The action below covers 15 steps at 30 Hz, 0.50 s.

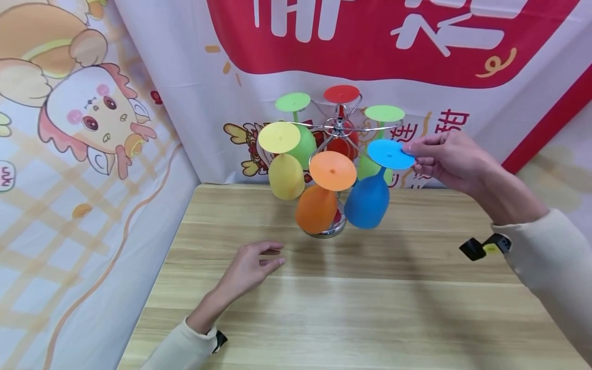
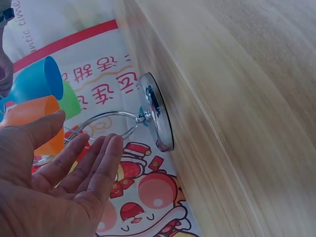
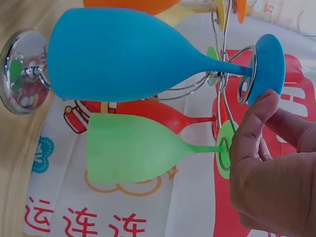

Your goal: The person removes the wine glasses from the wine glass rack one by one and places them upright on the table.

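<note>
Across a wood-grain surface (image 1: 324,318) backed by printed cloth (image 1: 370,56), we have a chrome rack (image 1: 339,125) of coloured goblets, and our eyes go to the blue goblet (image 1: 367,203), hanging foot-up on the right, near side. The right hand (image 1: 450,162) has it by the foot (image 3: 269,66), a narrow pinch at the rim, thumb against finger. Over to the left hand (image 1: 250,264): nothing held, fingers loosely apart, low above the surface and clear of the rack. The right wrist view gives us the stem (image 3: 222,66) running through the rack's wire loop (image 3: 255,64). What are we handling? Matte, evenly coloured, probably moulded plastic: we'd call it light and stiff, unlikely to shatter, though the slim stem looks the weakest part. The smooth foot may slip a little, so we'd want the pads well over its edge. That rim suits a quick pinch, but with the bowl (image 3: 123,54) hanging far below, we'd expect some swing; fingers round the stem just under the loop should steady it. And watch the neighbours, folks: the orange goblet (image 1: 319,210) sits near enough for us to fear a knock.
</note>
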Tool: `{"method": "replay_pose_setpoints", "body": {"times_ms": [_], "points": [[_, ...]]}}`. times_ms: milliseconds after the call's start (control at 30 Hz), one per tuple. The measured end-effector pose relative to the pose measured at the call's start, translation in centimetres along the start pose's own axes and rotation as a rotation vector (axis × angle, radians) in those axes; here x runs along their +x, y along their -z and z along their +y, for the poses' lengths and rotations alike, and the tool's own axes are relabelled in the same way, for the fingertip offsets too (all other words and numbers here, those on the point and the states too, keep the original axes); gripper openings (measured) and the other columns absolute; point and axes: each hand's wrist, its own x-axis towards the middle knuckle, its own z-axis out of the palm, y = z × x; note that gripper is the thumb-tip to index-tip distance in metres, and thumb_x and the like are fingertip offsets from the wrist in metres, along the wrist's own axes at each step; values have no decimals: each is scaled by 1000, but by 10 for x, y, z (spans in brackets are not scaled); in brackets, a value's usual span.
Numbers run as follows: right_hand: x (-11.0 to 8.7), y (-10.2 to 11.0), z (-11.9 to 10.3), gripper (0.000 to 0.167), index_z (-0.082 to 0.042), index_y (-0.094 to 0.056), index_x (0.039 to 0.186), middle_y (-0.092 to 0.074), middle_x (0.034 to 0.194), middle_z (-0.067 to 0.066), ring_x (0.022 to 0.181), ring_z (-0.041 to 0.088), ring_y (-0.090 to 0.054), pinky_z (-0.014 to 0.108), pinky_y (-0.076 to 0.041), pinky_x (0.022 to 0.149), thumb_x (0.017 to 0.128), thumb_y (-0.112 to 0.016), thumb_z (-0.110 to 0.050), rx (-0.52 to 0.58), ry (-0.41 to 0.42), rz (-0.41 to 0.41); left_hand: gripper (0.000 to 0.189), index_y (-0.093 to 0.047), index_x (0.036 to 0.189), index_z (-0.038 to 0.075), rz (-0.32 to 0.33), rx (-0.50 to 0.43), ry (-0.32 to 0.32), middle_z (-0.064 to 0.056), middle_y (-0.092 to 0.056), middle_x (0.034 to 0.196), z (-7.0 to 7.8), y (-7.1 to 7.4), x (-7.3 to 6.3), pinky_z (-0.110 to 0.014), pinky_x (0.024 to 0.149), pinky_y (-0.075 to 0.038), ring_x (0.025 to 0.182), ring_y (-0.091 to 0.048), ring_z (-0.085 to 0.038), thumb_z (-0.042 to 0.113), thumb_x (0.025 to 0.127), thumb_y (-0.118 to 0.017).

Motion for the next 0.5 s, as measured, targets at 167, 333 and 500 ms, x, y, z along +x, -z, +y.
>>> {"method": "replay_pose_setpoints", "body": {"times_ms": [167,333,500], "points": [[-3,-4,-4,14,-12,-83,108,-81,102,5,80,19,-77,23,-63,76,99,-74,-19,-7,-3,4,32,-73,126,0,0,-3,2,-14,-75,123,2,-3,-1,-34,89,-64,106,-76,-32,4,95,-79],[-2,-9,-10,14,-13,-83,108,-81,102,4,82,19,-78,22,-63,77,98,-76,-20,-19,13,14,30,-74,124,0,-5,0,5,-14,-76,121,4,-7,-2,-31,87,-64,103,-78,-29,2,94,-79],[-1,-12,-16,16,-15,-83,109,-81,106,3,83,17,-78,22,-63,77,96,-79,-22,-1,5,34,29,-74,122,0,-15,13,-21,-15,-76,122,5,-13,-1,-31,86,-64,103,-78,-31,3,94,-79]]}}
